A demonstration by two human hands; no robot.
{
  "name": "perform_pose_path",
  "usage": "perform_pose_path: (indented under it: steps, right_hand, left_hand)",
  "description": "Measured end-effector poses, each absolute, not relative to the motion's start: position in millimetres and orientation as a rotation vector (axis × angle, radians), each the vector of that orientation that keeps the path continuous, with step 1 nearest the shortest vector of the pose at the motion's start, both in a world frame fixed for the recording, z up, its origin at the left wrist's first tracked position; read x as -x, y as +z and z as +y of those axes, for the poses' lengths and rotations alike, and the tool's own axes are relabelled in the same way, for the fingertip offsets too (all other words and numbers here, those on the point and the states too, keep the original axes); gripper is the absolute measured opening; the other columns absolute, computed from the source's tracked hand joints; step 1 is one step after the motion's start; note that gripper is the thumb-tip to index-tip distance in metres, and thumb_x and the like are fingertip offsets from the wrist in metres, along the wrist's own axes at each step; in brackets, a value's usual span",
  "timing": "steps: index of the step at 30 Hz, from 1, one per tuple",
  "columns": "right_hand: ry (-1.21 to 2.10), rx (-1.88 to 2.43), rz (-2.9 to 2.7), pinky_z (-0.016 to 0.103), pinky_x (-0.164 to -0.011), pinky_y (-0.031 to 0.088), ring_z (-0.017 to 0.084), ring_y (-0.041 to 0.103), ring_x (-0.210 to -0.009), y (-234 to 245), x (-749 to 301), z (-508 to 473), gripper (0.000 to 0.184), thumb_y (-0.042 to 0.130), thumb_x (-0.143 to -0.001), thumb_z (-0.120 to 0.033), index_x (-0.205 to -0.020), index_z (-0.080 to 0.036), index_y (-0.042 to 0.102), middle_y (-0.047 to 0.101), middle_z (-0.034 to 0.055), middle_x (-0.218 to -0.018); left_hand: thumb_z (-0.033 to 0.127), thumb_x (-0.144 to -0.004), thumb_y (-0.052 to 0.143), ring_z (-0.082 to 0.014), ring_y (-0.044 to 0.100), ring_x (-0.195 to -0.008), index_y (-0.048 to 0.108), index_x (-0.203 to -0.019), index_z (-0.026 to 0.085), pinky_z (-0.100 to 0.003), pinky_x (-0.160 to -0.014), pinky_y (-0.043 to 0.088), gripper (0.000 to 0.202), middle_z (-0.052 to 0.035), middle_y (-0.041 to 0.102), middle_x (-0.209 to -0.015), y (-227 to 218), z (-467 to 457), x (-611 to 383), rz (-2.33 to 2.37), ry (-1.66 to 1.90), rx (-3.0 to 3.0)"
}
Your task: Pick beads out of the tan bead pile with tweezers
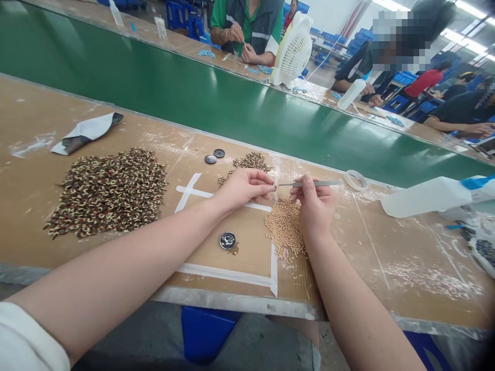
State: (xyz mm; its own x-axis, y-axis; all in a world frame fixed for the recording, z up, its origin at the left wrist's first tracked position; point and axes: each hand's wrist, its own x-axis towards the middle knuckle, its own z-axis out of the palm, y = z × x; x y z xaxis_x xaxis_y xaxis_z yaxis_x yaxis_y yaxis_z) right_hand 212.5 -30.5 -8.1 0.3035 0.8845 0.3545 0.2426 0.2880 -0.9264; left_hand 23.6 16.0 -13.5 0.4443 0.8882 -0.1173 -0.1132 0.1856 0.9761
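Note:
My left hand (247, 188) pinches a tiny dark piece (275, 188) between thumb and fingertips. In my right hand (315, 203) are metal tweezers (320, 183), their tip pointing left, close to that piece. Small tan bead-like pieces (284, 226) lie heaped beneath and left of my right hand. A small pile of dark-and-gold pieces (253, 161) sits just beyond my left hand. Nearer me, inside a white tape outline (232, 274), rests a round black cap (228, 240) with shiny liquid in it and a wet spot beside it.
A large heap of dark, cream and red pieces (112, 190) covers the left of the table. Two dark round lids (215, 156) lie behind. On the right are a white tape ring (356, 180) and a white squeeze bottle (423, 197). Past the green conveyor belt (216, 111), co-workers sit near a fan (293, 51).

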Motion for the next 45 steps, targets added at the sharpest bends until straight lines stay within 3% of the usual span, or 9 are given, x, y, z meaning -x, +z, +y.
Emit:
perform_pose_path:
  steps: [16,30,34,40,45]
  right_hand:
    - [0.681,1.184,-1.177,0.029,-0.054,0.051,0.013,0.061,-0.055,-8,-212,-30,0.029,0.068,-0.096,-0.046,-0.084,-0.02,0.073,0.066,0.0019,-0.067]
    - [0.663,1.211,-1.194,0.027,-0.05,0.049,0.011,0.059,-0.051,-7,-211,-29,0.033,0.069,-0.093,-0.049,-0.08,-0.019,0.072,0.065,0.0008,-0.063]
    - [0.661,1.237,-1.176,0.027,-0.051,0.05,0.011,0.06,-0.051,-6,-211,-28,0.033,0.067,-0.094,-0.05,-0.082,-0.019,0.073,0.066,0.0008,-0.064]
    - [0.653,1.257,-1.15,0.027,-0.049,0.048,0.011,0.059,-0.049,-5,-212,-26,0.034,0.066,-0.094,-0.05,-0.081,-0.02,0.073,0.065,0.0001,-0.062]
    - [0.705,1.22,-1.165,0.027,-0.048,0.045,0.011,0.055,-0.049,-3,-213,-27,0.037,0.065,-0.093,-0.054,-0.08,-0.021,0.072,0.062,-0.001,-0.059]
  left_hand:
    - [0.025,-0.076,0.086,-0.0107,0.069,-0.069,0.073,-0.096,0.014,-0.025,-0.065,0.053,0.027,-0.0068,0.077,-0.083,-14,16,-25,0.88,0.859,-1.13]
    - [0.024,-0.076,0.085,-0.0144,0.073,-0.075,0.073,-0.094,0.014,-0.026,-0.066,0.055,0.024,-0.0062,0.077,-0.081,-15,15,-25,0.914,0.863,-1.174]
    - [0.03,-0.079,0.082,-0.014,0.071,-0.069,0.073,-0.096,0.016,-0.027,-0.062,0.053,0.024,-0.0062,0.077,-0.083,-15,14,-21,0.951,0.846,-1.326]
    - [0.029,-0.083,0.073,-0.0175,0.069,-0.084,0.079,-0.091,0.02,-0.033,-0.078,0.053,0.013,-0.0057,0.079,-0.095,-13,15,-9,1.116,0.834,-1.838]
    - [0.029,-0.083,0.072,-0.0161,0.066,-0.08,0.079,-0.089,0.022,-0.033,-0.076,0.051,0.012,-0.004,0.078,-0.093,-12,14,-10,1.166,0.817,-1.931]
